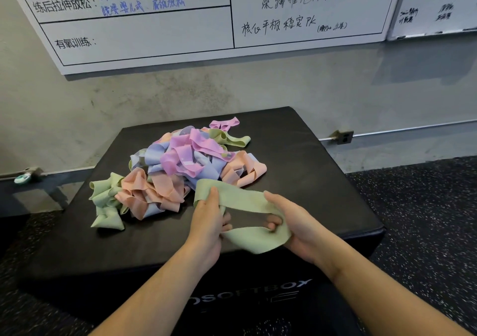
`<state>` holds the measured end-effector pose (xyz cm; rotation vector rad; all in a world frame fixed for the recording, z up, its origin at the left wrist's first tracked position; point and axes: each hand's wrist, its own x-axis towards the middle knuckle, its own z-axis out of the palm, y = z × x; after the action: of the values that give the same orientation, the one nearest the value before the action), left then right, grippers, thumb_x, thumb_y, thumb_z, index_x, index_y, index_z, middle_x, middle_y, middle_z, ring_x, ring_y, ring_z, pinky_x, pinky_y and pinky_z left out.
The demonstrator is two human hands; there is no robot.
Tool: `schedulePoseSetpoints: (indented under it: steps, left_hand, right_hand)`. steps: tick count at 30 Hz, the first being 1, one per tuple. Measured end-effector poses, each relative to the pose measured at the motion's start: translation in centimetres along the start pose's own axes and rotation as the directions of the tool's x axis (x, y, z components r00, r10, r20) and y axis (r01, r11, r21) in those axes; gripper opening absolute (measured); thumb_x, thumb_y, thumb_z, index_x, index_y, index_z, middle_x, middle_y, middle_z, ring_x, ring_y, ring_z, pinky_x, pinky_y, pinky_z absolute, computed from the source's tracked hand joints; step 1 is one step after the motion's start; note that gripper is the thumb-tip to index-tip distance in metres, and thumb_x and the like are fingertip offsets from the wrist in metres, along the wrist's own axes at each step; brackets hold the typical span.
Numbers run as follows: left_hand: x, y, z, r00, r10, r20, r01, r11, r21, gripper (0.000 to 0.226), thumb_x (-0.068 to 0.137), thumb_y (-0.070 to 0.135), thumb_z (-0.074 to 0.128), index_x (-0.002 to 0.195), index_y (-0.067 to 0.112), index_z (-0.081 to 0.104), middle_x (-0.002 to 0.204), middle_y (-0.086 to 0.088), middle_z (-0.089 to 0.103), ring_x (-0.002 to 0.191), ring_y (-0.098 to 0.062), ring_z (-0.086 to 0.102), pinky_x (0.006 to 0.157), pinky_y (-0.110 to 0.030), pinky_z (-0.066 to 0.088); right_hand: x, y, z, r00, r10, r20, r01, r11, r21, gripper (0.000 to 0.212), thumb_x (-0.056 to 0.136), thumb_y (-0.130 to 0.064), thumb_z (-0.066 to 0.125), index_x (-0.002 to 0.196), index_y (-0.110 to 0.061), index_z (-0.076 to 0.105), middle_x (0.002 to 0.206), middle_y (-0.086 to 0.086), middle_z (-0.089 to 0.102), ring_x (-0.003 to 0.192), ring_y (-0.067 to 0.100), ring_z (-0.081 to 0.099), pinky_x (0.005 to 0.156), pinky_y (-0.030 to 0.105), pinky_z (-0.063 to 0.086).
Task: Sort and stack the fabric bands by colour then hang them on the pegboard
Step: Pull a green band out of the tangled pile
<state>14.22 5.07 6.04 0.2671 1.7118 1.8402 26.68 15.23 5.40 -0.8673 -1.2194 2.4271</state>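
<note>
Head view: we see the left hand (pixel 206 219) and right hand (pixel 294 222) both gripping one green band (pixel 242 198), stretched between them just above the black soft box (pixel 322 180). Tangled pile of bands (pixel 180 165), pink, purple, blue, peach, green, lies just behind. Whiteboard (pixel 154 38) on the wall.

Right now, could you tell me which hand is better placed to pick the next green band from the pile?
Left, probably: the left hand is nearer the pile's green bands than the right hand.
</note>
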Motion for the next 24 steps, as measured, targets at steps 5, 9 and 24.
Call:
schedulePoseSetpoints:
  steps: [5,9,24]
  left_hand:
    - [-0.2,0.9,0.3,0.997,0.032,0.07,-0.019,0.985,-0.169,0.039,0.111,0.03,0.037,0.092,0.016,0.068,0.06,0.005,0.048,0.048,-0.006,0.03,0.042,-0.018,0.02]
    - [-0.2,1.2,0.3,0.996,0.076,0.056,-0.068,0.989,-0.13,0.042,0.111,0.031,0.037,0.087,0.018,0.07,0.061,0.009,0.061,0.058,-0.011,0.044,0.051,-0.024,0.031]
    - [-0.2,2.2,0.7,0.969,-0.014,0.247,0.115,0.91,-0.399,0.037,0.11,0.037,0.036,0.127,0.017,0.061,0.132,-0.017,0.067,0.13,-0.033,0.057,0.097,-0.048,0.049]
  right_hand:
    - [0.0,0.3,-1.2,0.995,-0.088,0.049,0.099,0.952,-0.289,0.025,0.088,-0.017,0.073,0.105,-0.009,0.056,0.07,0.002,0.058,0.066,0.015,0.053,0.066,0.032,0.042]
    - [0.2,-0.2,-1.6,0.984,-0.159,-0.075,0.132,0.95,-0.282,0.012,0.092,-0.016,0.07,0.103,-0.011,0.069,0.098,0.006,0.075,0.091,0.022,0.072,0.078,0.04,0.059]
    - [-0.3,0.5,-1.2,0.986,-0.153,-0.069,0.122,0.936,-0.33,0.018,0.098,-0.031,0.06,0.111,-0.018,0.056,0.109,0.006,0.073,0.101,0.031,0.071,0.077,0.048,0.062]
